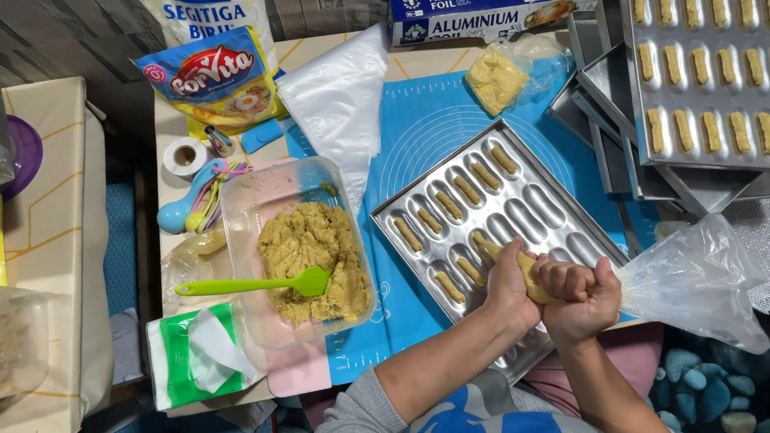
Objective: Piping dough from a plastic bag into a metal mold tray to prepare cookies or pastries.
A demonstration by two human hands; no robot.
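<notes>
Both hands, left hand (509, 285) and right hand (582, 297), grip tight around a clear plastic piping bag of yellow dough (688, 283), filling a silver oval-cavity baking tray (497, 221) on the counter; empty cavities likely come next.

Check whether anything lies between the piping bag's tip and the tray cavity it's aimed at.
Nothing visible does. The piping bag, gripped by the left hand and right hand, points straight at the metal mould tray, its tip at a dough strip; neighbouring cavities sit open.
</notes>
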